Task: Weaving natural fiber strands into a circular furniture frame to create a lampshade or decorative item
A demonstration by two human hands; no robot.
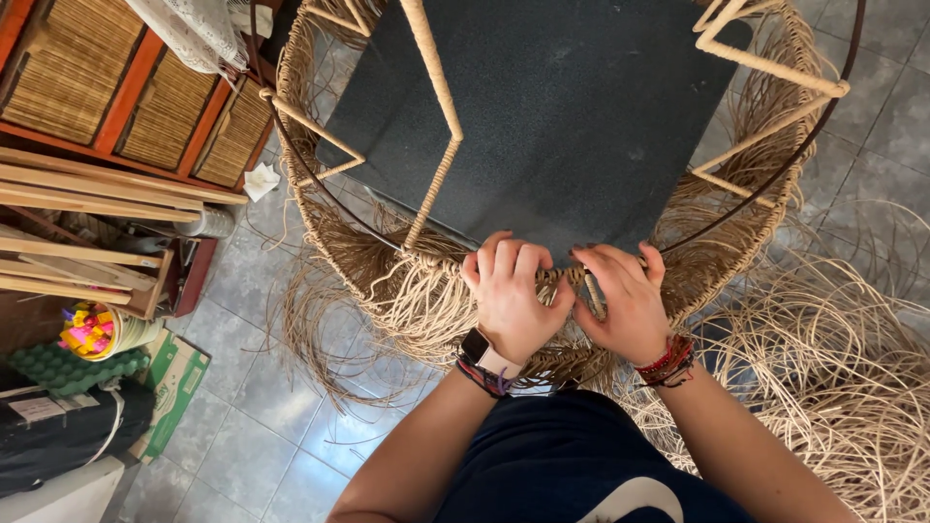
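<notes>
A round woven frame stands in front of me, its dark metal rim (756, 194) carrying tan fibre strands (417, 300) that hang down in a fringe. Rope-wrapped struts (436, 87) cross above a dark grey cushion (572, 116) inside it. My left hand (509, 295) is closed over the near rim, knuckles up, gripping fibre there. My right hand (625, 300) pinches a wrapped bundle of strands (572, 278) right beside it on the rim. Both wrists wear bracelets; the left also has a watch.
Loose tan fibre lies in a heap (843, 378) on the tiled floor at the right. At the left are wooden slats (87, 194), woven-front shelves (116, 87), a tub of colourful bits (89, 329), a green carton (170, 387) and a dark bag (58, 431).
</notes>
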